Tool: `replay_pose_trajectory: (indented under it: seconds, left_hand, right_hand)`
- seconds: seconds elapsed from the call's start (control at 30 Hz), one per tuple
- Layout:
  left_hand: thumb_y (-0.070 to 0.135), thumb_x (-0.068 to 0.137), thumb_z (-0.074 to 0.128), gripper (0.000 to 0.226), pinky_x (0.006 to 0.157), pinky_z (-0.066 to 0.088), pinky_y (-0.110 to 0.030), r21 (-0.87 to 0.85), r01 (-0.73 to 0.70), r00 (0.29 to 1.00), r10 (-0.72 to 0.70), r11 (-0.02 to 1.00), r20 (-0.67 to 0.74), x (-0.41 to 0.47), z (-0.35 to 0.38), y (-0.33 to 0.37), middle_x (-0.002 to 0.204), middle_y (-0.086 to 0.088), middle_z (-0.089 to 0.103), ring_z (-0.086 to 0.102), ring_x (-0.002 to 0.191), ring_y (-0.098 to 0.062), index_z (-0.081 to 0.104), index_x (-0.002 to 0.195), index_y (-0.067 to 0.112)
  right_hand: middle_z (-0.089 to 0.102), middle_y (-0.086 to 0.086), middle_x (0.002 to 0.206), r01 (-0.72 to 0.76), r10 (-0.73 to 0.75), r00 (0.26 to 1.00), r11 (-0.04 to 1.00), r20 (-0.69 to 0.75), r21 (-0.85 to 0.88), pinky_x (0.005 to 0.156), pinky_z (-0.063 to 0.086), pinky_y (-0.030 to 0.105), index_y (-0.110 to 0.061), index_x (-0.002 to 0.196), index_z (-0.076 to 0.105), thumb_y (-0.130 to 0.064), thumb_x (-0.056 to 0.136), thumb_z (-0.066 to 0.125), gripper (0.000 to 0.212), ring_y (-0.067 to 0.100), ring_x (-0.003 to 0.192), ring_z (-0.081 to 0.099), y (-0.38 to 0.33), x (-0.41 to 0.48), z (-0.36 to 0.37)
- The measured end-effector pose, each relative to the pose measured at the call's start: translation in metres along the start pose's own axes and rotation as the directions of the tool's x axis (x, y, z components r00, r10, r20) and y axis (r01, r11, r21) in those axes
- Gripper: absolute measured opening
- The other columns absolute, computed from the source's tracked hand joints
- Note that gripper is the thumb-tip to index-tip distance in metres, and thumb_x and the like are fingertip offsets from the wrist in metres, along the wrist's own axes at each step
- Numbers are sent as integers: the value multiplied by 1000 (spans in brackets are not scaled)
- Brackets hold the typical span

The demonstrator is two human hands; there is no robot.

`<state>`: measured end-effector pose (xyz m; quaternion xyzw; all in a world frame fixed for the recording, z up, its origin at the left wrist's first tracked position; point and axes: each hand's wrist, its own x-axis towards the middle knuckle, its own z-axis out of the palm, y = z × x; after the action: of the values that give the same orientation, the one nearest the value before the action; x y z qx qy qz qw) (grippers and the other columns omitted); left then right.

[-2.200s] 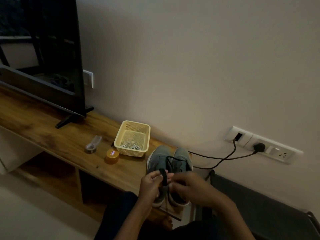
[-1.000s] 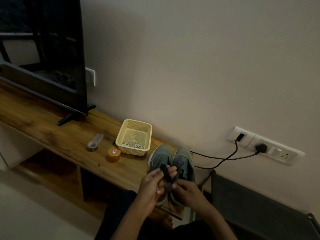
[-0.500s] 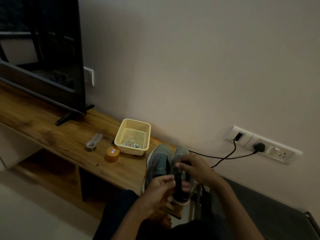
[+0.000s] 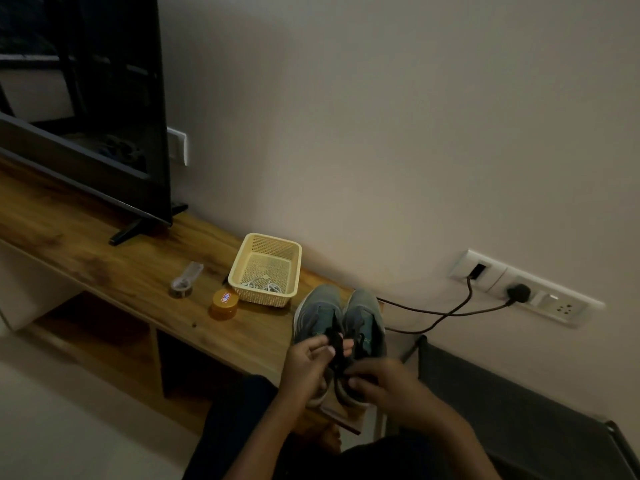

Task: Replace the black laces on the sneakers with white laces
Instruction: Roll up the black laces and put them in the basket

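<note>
Head view (the only 1, and dim): the 2 sneakers [image 4: 341, 327] stand side by side on the wooden shelf [image 4: 104, 271], just right of the yellow basket [image 4: 265, 238] and nearer the person. Their toes point at the wall, so their long axis runs straight away from the hands. The white laces [image 4: 263, 287] lie coiled in the basket's near end, well left of both hands, and the left hand [image 4: 306, 363] is the nearer one. That hand pinches a bunch of black lace [image 4: 335, 344] between thumb and fingers above the sneakers' tongues. The right hand [image 4: 377, 379] is curled round the same lace lower down, at the heel end, as far as the light shows. Judging by this, unlacing is underway and the white laces are untouched.
</note>
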<state>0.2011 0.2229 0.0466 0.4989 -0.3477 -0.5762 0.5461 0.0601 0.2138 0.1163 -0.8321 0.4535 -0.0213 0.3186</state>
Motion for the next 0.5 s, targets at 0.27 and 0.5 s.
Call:
replay_pose_trajectory:
  seconds: [0.27,0.5]
  left_hand:
    - [2,97,41,24,43,37,-16,-22,149,979,-145,989,142,-1,1,2,81,-6,69,62,53,-4,62,109,0]
    - [3,95,40,24,42,37,-15,-318,228,974,-213,921,80,1,0,5,69,-3,70,67,64,-12,64,92,6]
  right_hand:
    - [66,-7,85,61,1,932,986,-361,158,72,47,14,-14,90,71,-11,88,62,10,5,81,61,17,39,-22]
    - [67,2,63,-120,408,876,699,-256,705,55,47,17,-12,80,71,0,88,59,20,11,56,59,33,26,44]
